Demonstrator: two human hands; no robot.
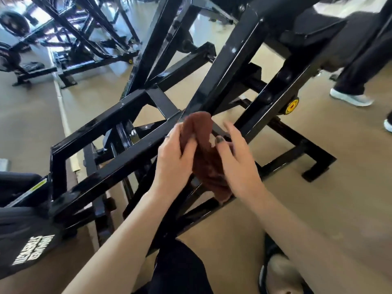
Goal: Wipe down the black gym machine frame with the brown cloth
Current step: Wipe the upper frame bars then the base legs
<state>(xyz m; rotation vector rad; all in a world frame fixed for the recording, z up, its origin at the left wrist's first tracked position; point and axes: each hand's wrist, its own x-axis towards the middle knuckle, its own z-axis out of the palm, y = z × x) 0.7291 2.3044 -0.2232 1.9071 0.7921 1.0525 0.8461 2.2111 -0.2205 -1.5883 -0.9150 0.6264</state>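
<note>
Because the brown cloth (204,158) is bunched into a thick wad between both hands, not spread flat, much of what could go wrong comes from how it is held. It sits over the junction where several bars of the black gym machine frame (118,115) meet, its upper end lying against the long diagonal bar and its lower end hanging near a lower rail. The left hand (172,153) has its fingers curled round the cloth's left side, gripping it; the right hand (235,158) lies against the right side with fingers fairly straight, the thumb tucked toward the fabric, so it looks to be pressing or steadying more than clamping. A wad like this would likely touch only the top face of a bar and skip the sides and the welded corners, leaving streaks. The loose lower tail could snag on a bolt or bracket edge at the junction and pull out of the lighter right-hand hold. Knuckles are close to hard steel edges, so a quick stroke could bang them. Another person's legs and pale shoe (351,98) stand near the far side of the machine, so a long reach along the bar risks crowding them.
</note>
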